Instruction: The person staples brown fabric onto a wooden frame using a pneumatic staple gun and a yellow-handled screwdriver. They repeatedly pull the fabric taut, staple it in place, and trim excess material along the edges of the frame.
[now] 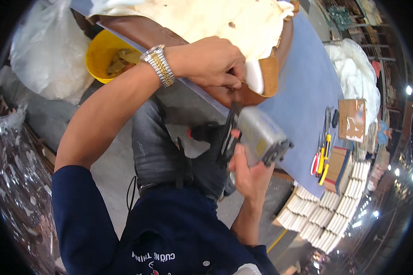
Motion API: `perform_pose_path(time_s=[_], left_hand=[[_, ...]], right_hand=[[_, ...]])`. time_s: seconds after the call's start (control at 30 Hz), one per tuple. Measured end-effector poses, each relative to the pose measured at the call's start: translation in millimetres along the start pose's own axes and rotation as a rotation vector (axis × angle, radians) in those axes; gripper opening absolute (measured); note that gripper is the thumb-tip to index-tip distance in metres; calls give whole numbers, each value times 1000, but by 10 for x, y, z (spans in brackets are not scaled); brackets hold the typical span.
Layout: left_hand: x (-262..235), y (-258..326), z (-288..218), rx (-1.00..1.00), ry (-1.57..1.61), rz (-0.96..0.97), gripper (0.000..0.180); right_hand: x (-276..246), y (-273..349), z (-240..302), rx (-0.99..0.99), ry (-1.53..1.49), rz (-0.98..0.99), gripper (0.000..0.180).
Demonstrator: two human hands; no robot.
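Observation:
A brown leather cover (137,33) is wrapped round a piece with a cream fabric underside (215,18), lying on a blue-grey tabletop (303,87). At its near corner my left hand (211,62) pinches the leather edge between thumb and fingers. White padding (253,77) shows beside those fingertips, next to a tan leather flap (270,75). My right hand (248,176) grips a silver and black staple gun (259,133). Its black nose is close to the corner, just below the left hand; whether it touches the leather I cannot tell.
A yellow bucket (92,55) with scraps stands left of the table, beside a clear plastic bag (50,50). At the table's right lie yellow-handled tools (323,153), a cardboard box (352,120) and an open carton (339,169). Stacked pale strips (314,215) are beyond the near-right edge.

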State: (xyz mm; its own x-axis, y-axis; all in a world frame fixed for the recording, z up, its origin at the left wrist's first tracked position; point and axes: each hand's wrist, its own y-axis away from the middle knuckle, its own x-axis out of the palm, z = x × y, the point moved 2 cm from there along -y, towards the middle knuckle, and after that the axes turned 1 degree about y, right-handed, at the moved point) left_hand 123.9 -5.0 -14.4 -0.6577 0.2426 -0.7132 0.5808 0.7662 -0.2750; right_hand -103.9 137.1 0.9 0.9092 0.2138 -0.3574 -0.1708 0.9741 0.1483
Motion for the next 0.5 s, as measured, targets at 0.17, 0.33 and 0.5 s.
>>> perform_pose_path(time_s=[0.17, 0.33, 0.5], left_hand=[[12, 241, -206, -19, 0, -147, 27], [238, 167, -521, -252, 13, -255, 39], [313, 295, -402, -291, 297, -417, 43]], right_hand=[[-260, 489, -505, 138, -170, 20, 28], [-189, 609, -927, 139, 46, 116, 19], [-130, 687, -987, 20, 35, 192, 21]])
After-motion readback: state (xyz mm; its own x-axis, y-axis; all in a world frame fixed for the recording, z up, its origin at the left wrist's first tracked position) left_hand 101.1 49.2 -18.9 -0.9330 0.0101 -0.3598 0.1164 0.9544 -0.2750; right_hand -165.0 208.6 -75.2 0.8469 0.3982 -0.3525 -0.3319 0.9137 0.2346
